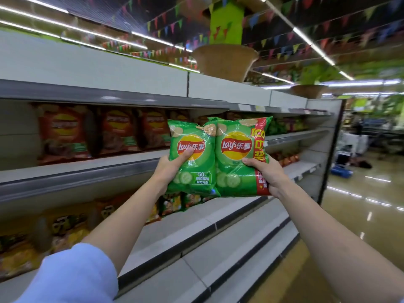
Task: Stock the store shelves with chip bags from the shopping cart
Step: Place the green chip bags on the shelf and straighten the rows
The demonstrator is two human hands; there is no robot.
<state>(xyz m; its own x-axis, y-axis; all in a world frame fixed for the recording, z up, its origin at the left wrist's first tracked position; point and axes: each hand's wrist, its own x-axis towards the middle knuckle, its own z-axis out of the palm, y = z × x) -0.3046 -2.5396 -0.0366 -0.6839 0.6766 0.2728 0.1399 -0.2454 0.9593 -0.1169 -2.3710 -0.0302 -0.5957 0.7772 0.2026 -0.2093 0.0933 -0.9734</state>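
Two green Lay's chip bags are held upright side by side in front of the shelves. My left hand [171,168] grips the left green bag [196,171] at its lower left edge, thumb on the front. My right hand [267,174] grips the right green bag [237,169], which has a red strip down its right side. The bags touch each other along their inner edges. The shopping cart is not in view.
Grey store shelves [131,169] run from left to the far right. Red chip bags [118,132] fill the upper shelf at left; green bags [282,126] sit further along it. Yellow bags [65,232] fill the shelf below. The aisle floor [360,215] lies on the right.
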